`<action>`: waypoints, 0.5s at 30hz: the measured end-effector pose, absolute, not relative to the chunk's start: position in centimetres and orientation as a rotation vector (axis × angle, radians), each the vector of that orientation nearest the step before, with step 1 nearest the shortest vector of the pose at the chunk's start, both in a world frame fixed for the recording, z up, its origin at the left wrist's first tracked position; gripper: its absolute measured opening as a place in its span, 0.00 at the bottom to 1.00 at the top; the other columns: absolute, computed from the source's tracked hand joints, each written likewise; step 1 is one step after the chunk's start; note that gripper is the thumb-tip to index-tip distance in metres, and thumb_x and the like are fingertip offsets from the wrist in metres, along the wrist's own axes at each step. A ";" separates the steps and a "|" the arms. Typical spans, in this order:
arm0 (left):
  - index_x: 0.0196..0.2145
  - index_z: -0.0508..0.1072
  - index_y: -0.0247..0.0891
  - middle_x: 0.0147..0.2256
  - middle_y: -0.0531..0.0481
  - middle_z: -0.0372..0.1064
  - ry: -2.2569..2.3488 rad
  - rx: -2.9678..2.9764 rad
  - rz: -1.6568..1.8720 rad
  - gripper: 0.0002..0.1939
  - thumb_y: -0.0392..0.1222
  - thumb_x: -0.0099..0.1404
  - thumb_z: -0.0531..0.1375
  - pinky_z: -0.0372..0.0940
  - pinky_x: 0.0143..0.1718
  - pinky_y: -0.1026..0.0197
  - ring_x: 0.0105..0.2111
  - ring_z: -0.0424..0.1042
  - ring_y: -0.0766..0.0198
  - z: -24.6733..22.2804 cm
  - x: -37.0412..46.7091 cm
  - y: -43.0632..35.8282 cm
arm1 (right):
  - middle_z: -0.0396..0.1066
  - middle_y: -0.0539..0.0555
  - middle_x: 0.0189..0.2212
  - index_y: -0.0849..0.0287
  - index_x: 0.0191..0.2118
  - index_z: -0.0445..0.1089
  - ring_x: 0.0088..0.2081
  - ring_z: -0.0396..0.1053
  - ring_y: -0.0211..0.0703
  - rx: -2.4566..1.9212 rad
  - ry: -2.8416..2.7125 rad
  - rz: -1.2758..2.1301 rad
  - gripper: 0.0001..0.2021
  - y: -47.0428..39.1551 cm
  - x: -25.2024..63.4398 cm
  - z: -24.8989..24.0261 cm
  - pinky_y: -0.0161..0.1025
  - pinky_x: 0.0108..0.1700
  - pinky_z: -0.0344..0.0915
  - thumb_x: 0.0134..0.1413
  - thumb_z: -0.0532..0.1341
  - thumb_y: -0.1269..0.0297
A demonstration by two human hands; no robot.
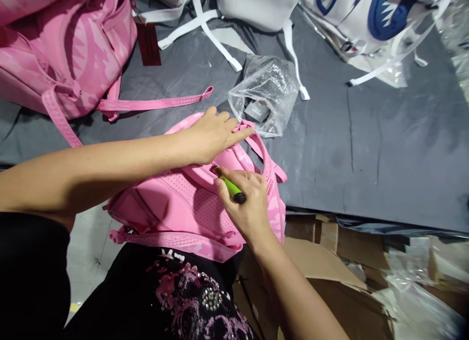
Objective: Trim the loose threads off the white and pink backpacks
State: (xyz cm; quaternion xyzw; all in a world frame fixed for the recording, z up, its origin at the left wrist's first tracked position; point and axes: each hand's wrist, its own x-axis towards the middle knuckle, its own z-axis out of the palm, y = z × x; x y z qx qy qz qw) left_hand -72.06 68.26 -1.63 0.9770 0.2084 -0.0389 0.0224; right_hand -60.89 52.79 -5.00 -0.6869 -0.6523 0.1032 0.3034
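Observation:
A pink backpack (176, 198) with perforated padding lies tilted at the table's near edge, partly over my lap. My left hand (212, 135) reaches across its upper part and grips the pink fabric, one finger stretched along the strap. Below it, my right hand (247, 193) is closed around a small green-handled tool (231, 186) with a black end. The tool's tip points up and left against the fabric near a seam; its exact kind is unclear. Beyond the hands sits a clear plastic bag (273, 91) with a grey item inside.
Another pink backpack (73, 52) with a dark red tag (148, 43) stands at the upper left. White backpacks (256, 8) line the far side of the grey-covered table (330, 149), their straps trailing. Cardboard boxes (322, 262) and plastic wrapping (417, 301) lie below at the right.

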 end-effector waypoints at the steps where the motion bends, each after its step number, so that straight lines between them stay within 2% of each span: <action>1: 0.71 0.44 0.43 0.60 0.38 0.61 0.645 3.029 -0.116 0.42 0.41 0.64 0.59 0.48 0.57 0.46 0.57 0.58 0.42 -1.6 -72.1 68.3 | 0.79 0.54 0.37 0.55 0.45 0.78 0.40 0.73 0.48 -1.830 -1.721 0.256 0.11 52.8 -61.0 -5.0 0.52 0.52 0.60 0.61 0.61 0.59; 15: 0.70 0.47 0.42 0.57 0.37 0.64 0.628 3.059 -0.078 0.41 0.38 0.64 0.59 0.49 0.53 0.49 0.54 0.61 0.45 -1.5 -72.3 68.1 | 0.79 0.55 0.38 0.57 0.44 0.78 0.41 0.74 0.48 -1.805 -1.796 0.245 0.10 53.0 -61.3 -4.5 0.51 0.51 0.60 0.60 0.61 0.63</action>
